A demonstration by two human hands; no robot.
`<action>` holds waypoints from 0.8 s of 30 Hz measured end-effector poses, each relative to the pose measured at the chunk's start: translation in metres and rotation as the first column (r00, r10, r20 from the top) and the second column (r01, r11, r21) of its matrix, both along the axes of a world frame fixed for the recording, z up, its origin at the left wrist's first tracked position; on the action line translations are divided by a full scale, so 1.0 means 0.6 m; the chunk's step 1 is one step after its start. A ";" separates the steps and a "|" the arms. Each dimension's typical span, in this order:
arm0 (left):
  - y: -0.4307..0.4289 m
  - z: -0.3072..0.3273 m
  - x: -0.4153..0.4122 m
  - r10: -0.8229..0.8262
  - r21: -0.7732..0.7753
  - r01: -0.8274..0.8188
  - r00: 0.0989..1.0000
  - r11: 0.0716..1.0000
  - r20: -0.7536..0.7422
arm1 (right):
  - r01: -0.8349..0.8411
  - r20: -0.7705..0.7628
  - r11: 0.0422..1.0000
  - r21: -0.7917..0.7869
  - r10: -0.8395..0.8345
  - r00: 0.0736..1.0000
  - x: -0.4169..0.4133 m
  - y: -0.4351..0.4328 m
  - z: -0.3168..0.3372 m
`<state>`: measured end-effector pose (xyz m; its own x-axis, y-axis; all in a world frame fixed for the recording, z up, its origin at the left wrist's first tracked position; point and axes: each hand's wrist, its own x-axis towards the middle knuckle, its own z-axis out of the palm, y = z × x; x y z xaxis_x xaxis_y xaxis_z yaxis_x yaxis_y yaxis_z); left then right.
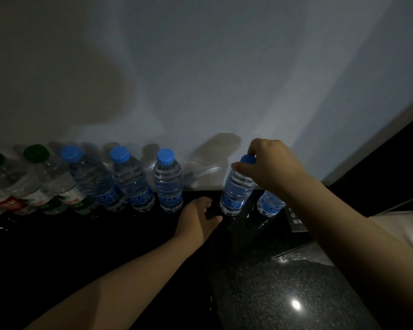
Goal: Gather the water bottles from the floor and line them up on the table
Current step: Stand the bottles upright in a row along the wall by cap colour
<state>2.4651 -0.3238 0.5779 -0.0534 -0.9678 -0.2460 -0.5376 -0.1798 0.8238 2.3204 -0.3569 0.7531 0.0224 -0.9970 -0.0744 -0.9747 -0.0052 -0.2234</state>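
The right hand reaches forward over a black, speckled stone counter. It holds a clear plastic water bottle with a blue label from above. Its grip is closed tight, with the fingers and thumb pinching the bottle's blue screw cap and neck. The bottle leans slightly to the right, and its base is at the counter surface near the back edge. The light is too dim to tell whether the base touches the counter.

The left hand lies low on the counter, just beside the base of the held bottle on its left. Its grip is loose, with the thumb spread toward the bottle, and it holds nothing.

A row of upright bottles runs along the pale wall to the left. From left to right there are:
- a green-capped bottle with a red and white label at the picture's edge
- a second green-capped bottle with a green and white label
- three blue-capped clear bottles with blue labels, standing close together

The last of these stands apart from the held bottle.

On the right, another blue-labelled clear bottle stands close by the held one. The right forearm hides its upper part. Beside it, a small dark card with white print stands on the counter.
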 end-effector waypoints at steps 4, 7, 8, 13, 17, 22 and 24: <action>-0.010 -0.008 -0.008 -0.001 0.024 0.001 1.000 1.000 -0.005 | -0.038 -0.010 0.999 -0.021 0.038 0.999 -0.004 -0.008 0.001; -0.014 -0.012 -0.018 -0.013 0.035 0.013 1.000 0.999 0.000 | -0.098 -0.009 0.995 -0.026 0.098 0.995 -0.012 -0.010 0.003; -0.014 -0.014 -0.021 -0.017 0.033 0.017 1.000 0.999 0.003 | -0.118 -0.003 0.993 -0.028 0.118 0.993 -0.014 -0.009 0.003; -0.009 -0.027 -0.032 -0.022 0.031 0.021 0.999 0.999 0.035 | -0.171 0.067 0.984 -0.052 0.174 0.982 -0.022 0.000 -0.001; -0.006 -0.034 -0.038 -0.047 0.031 0.047 0.999 0.998 0.019 | -0.204 0.098 0.977 -0.054 0.209 0.973 -0.024 0.005 0.000; -0.010 -0.031 -0.046 -0.055 -0.016 0.054 0.998 0.998 -0.034 | -0.226 0.122 0.972 -0.064 0.232 0.965 -0.028 0.007 0.001; -0.014 -0.019 -0.050 -0.055 -0.063 0.052 0.997 0.997 -0.056 | -0.238 0.118 0.969 -0.071 0.245 0.962 -0.029 0.007 0.000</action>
<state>2.4350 -0.3322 0.5663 -0.1177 -0.9763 -0.1816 -0.4965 -0.1005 0.8622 2.3029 -0.3527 0.7533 0.2682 -0.9634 0.0002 -0.9075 -0.2527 -0.3356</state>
